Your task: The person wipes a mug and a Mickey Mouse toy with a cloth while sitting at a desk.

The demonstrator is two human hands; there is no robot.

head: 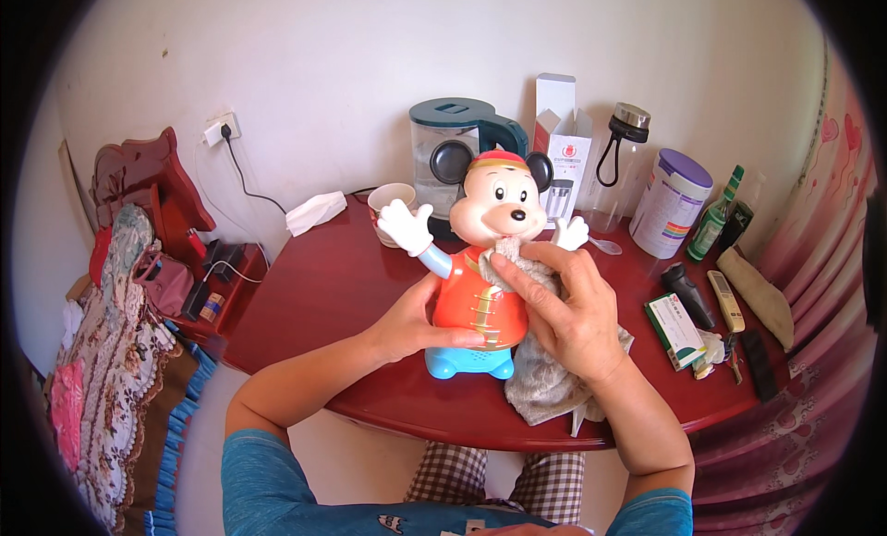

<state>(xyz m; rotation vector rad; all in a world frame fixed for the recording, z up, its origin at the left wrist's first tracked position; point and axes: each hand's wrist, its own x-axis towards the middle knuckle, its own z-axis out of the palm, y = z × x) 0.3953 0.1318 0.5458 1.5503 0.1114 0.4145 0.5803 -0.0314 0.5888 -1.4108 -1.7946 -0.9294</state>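
A plastic cartoon mouse toy (479,304) with black ears, a red-orange jacket and a light blue base faces me, upright above the desk's front part. My left hand (414,321) grips the toy's lower body from the left, its thumb across the front. In my right hand (572,311) is a grey-beige cloth (544,370), one bunched part pressed to the toy's chest just below the chin. The rest of the cloth hangs down beside the toy onto the desk. Part of the toy's right-side arm is hidden behind my right hand.
On the dark red desk (298,307) stand a kettle (443,134), a paper cup (391,196), an opened carton (565,155), a glass bottle (613,182), a purple-lidded canister (669,203) and a green bottle (714,224). A medicine box (675,330) and a remote control (725,300) lie at right.
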